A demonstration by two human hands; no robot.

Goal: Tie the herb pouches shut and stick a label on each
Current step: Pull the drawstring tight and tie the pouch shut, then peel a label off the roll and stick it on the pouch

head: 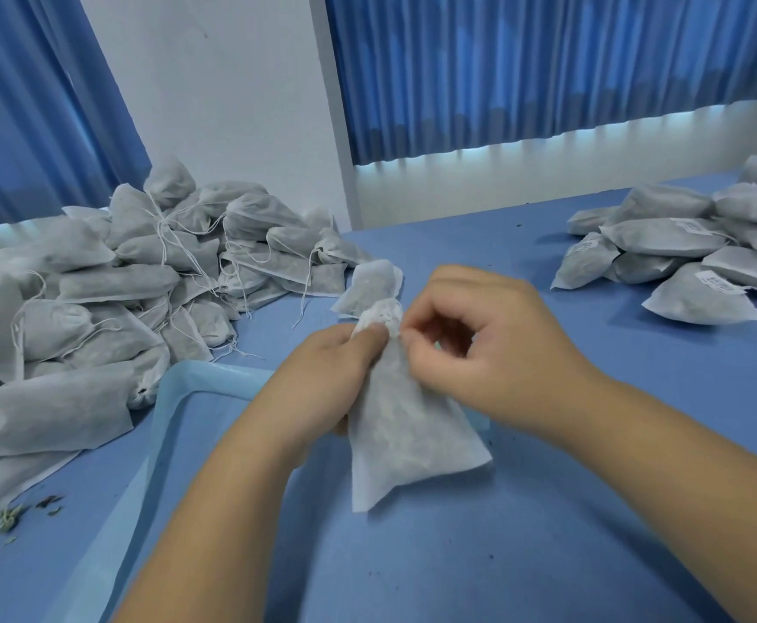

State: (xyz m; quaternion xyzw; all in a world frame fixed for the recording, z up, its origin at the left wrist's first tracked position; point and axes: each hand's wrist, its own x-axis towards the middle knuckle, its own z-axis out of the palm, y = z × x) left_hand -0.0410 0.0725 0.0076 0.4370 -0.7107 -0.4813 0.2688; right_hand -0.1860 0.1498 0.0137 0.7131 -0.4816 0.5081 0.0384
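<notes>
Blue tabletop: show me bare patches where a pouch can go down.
Bare: the blue tabletop between the left heap of white fabric drawstring pouches and the right stack of labelled white pouches; the near stretch below the held white pouch. Crowded: both piles.

Left hand (336,366), right hand (480,335): two. Held pouch (412,433): one. Left heap (97,285), right heap (682,249): two. Tray (174,397): one.

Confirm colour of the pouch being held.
The pouch is pale grey-white, with darker contents showing faintly through; clearest in the head view.
</notes>
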